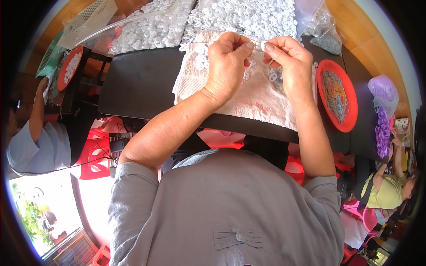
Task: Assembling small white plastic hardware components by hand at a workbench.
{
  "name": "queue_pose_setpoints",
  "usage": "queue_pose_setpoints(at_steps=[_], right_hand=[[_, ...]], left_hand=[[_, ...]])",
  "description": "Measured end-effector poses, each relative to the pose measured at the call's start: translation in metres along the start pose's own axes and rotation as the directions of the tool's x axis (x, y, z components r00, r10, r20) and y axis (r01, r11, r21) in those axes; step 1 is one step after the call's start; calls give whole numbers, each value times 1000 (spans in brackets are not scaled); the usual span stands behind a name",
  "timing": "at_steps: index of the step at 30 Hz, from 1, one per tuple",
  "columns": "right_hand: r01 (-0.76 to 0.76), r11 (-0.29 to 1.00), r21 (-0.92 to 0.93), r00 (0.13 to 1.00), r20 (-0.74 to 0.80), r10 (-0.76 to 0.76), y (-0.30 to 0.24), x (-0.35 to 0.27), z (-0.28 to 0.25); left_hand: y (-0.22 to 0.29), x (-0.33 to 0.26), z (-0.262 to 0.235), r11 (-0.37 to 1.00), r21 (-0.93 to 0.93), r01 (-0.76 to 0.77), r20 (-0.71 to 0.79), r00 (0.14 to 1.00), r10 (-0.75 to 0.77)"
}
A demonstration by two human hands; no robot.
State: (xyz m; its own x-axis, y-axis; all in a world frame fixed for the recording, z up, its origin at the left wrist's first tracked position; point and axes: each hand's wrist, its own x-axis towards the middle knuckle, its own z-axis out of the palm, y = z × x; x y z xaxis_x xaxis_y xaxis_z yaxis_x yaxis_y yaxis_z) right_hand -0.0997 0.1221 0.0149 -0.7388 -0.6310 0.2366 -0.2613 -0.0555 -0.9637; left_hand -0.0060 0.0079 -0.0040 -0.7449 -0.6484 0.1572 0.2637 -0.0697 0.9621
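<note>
Above a pale towel [248,104], both my hands come together with their fingertips closed. My right hand [290,62] pinches a small white plastic piece [264,45] between thumb and forefinger. A short gap away, the thumb and forefinger of my left hand [225,64] are pressed together; whatever they grip is too small to make out. Loose white plastic pieces [202,62] lie on the towel left of my left hand. Under my fingers are a few more, with some small metal parts [278,80] beside my right hand.
Heaps of white plastic pieces [242,17] fill the table's far side. At right stands a red plate [353,108] of thin metal parts, near a purple bag [382,91]. The dark table [137,84] runs left toward a co-worker [42,142]; another person [386,190] sits right.
</note>
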Motion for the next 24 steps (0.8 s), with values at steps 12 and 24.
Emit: queue_pose_setpoints(at_steps=[12,24], right_hand=[[-128,985,115,987,114,115,5,5,-3],[-126,987,101,985,128,113,4,6,-7]], left_hand=[[1,0,-1,971,-168,170,67,985,-161],[4,2,0,973,-170,156,122,983,-136]])
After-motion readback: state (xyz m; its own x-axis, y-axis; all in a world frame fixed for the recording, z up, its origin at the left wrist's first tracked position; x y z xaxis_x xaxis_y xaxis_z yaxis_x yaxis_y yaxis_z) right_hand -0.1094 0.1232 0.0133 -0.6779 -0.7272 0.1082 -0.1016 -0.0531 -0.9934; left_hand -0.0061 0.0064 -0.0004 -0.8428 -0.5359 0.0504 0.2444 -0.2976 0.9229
